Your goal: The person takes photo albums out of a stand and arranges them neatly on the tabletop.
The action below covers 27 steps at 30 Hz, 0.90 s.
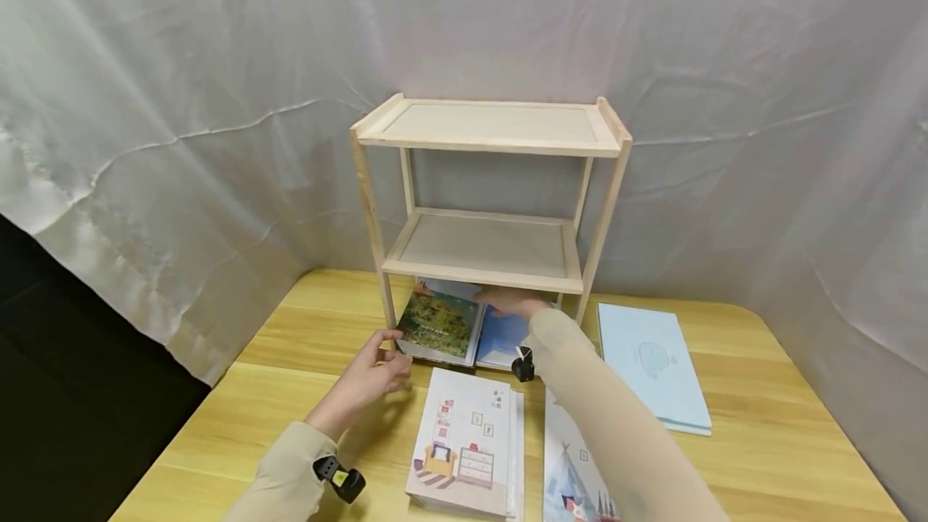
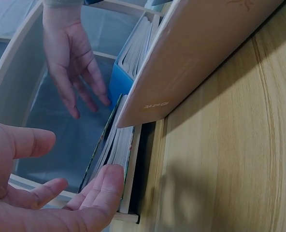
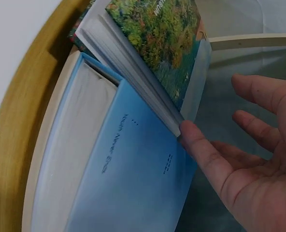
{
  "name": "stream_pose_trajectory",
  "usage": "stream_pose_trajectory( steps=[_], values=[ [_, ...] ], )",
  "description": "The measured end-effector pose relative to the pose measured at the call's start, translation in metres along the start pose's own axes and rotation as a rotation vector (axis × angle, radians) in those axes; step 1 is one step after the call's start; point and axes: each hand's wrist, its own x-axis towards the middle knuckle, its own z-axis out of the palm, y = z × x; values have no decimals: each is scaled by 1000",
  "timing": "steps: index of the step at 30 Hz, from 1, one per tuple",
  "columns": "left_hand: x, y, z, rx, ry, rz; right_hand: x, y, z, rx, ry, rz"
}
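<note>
On a wood-grained tabletop (image 1: 783,401), a pale wooden three-tier shelf (image 1: 493,123). Right of the shelf, a flat pale-blue book (image 1: 652,369); in front, white illustrated books (image 1: 464,433). Inside its lowest tier, a blue-covered hardback (image 1: 500,338) and, leftward, a foliage-covered book (image 1: 438,325). Behind these, a right hand (image 1: 511,300); by the shelf's front-left corner, a left hand (image 1: 370,377); both with released grip.

"Youth Never Ends" on blue book (image 3: 131,166)

Tabletop (image 1: 761,381): rack (image 1: 493,146), white books (image 1: 453,425), pale-blue book (image 1: 645,361) right of left grip (image 1: 368,379)
Rack: painted book (image 1: 438,325), blue book (image 1: 500,341) by right grip (image 1: 510,300)
</note>
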Motion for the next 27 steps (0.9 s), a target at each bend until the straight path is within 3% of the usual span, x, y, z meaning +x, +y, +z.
stream_pose_trajectory(
  steps=[9, 21, 27],
  values=[
    [2, -1, -1, 7, 2, 3, -7, -8, 10, -116, 18, 7],
    [6, -7, 0, -26, 17, 0, 2, -2, 20, -108, 33, 40],
    [11, -6, 3, -29, 9, 15, 11, 1, 18, -116, 58, 8]
  ],
)
